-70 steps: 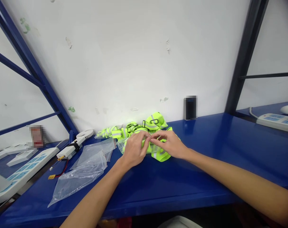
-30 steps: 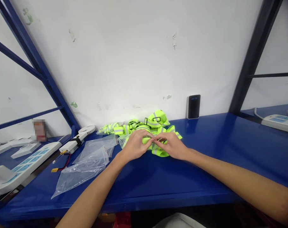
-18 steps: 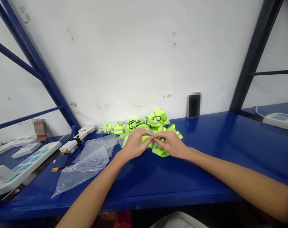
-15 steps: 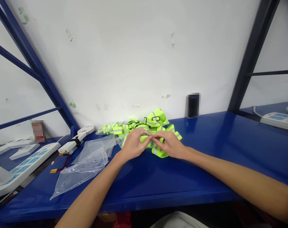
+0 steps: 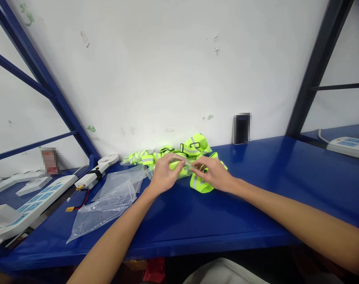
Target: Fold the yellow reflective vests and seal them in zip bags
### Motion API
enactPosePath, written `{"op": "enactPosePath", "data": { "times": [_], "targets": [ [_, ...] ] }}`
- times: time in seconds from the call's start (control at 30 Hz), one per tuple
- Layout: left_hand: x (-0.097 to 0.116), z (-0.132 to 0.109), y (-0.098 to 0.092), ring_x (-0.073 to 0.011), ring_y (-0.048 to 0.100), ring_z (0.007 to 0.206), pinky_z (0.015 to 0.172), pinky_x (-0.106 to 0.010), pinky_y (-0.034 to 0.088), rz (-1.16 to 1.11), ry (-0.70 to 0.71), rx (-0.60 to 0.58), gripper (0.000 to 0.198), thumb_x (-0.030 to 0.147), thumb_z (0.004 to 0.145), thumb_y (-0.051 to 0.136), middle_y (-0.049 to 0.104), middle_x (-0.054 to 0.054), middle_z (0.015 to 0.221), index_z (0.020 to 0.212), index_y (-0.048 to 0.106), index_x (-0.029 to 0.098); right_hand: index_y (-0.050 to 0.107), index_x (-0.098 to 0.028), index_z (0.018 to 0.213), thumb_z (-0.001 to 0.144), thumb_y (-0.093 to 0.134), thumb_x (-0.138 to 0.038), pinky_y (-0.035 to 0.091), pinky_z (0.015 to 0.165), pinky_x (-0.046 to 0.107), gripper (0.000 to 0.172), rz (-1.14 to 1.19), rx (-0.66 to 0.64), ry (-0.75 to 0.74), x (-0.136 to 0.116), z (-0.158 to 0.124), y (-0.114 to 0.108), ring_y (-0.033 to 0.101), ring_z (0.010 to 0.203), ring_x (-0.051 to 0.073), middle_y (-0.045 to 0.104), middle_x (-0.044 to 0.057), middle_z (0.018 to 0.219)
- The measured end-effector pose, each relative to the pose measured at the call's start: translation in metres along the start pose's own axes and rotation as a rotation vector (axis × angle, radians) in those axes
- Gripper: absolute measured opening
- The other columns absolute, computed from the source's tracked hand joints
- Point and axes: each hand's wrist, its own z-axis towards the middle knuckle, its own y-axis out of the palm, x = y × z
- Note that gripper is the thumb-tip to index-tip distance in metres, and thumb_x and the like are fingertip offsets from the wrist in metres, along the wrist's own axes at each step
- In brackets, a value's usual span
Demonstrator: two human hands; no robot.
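Observation:
My left hand [image 5: 165, 175] pinches the edge of a clear plastic bag [image 5: 186, 159] between thumb and fingers. Inside or behind its film shows neon yellow-green material; which of the two I cannot tell. At the bag's right end, the fingertips of my right hand [image 5: 214, 173] are closed on the same edge. Under and beside the right hand lies a loop of yellow-green reflective strap [image 5: 201, 186] with a grey stripe. Just behind both hands is a heap of the same reflective straps [image 5: 197, 142], with black buckles on top.
Flat clear bags [image 5: 108, 205] lie left on the blue table [image 5: 227, 221]. Behind them are a white handheld fan [image 5: 108, 159], a battery lead with a yellow connector [image 5: 70, 209] and a long power strip [image 5: 37, 205]. A dark upright phone-like object [image 5: 242, 129] leans on the wall.
My hands have drawn slightly apart, and the bag's edge now shows stretched between them. The straps behind stay in place; the view has shifted a little.

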Motion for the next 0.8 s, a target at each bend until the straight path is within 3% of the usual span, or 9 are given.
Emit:
{"op": "enactPosePath", "data": {
  "times": [0.27,0.57,0.8],
  "targets": [
    [0.0011,-0.0007,0.0022,-0.0186,0.067,0.086,0.082,-0.033,0.051,0.011,-0.006,0.004,0.013,0.030,0.089,0.058,0.072,-0.003,0.088,0.085,0.067,0.021,0.070,-0.020,0.090,0.092,0.055,-0.027,0.046,0.066,0.029,0.017,-0.021,0.031,0.013,-0.0046,0.0002,0.0021,0.065,0.072,0.018,0.073,0.005,0.084],
    [0.0029,0.0003,0.0038,-0.0197,0.067,0.090,0.085,-0.034,0.050,0.004,-0.019,-0.034,0.012,0.029,0.090,0.057,0.072,-0.003,0.093,0.086,0.065,0.021,0.070,-0.018,0.086,0.089,0.058,-0.030,0.047,0.063,0.028,0.017,0.095,-0.028,0.103,-0.0021,0.0040,-0.0022,0.065,0.069,0.018,0.072,0.005,0.081],
    [0.0005,-0.0006,0.0061,-0.0217,0.065,0.103,0.095,-0.036,0.048,0.025,-0.069,0.009,0.022,0.030,0.087,0.061,0.071,-0.005,0.108,0.107,0.063,0.021,0.069,-0.017,0.083,0.088,0.059,-0.025,0.046,0.063,0.027,0.014,0.076,-0.021,0.110,-0.0045,0.0042,-0.0026,0.065,0.068,0.017,0.072,0.004,0.077]
  ]
}}
